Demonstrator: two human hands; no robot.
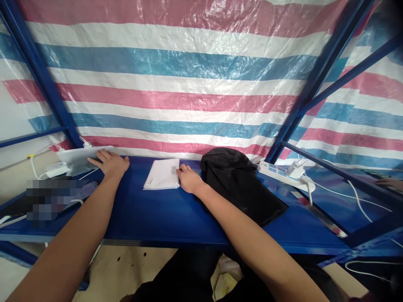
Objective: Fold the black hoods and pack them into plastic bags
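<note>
My left hand [111,162] reaches to the far left of the blue shelf, its fingers spread against a pale, partly see-through plastic sheet or bag [82,158]. My right hand [190,179] has its fingers closed at the right edge of a flat stack of white packets [162,174] with small printed text. That stack lies flat on the shelf [147,214]. Just right of my right hand is a crumpled black cloth item [239,180], partly covered by my forearm.
A white power strip [277,173] with plugged-in adapters and cables sits at the right. On the left lie a dark, partly blurred device [19,203] and white cables. Blue metal posts [50,84] frame a striped plastic sheet [176,100] behind the shelf.
</note>
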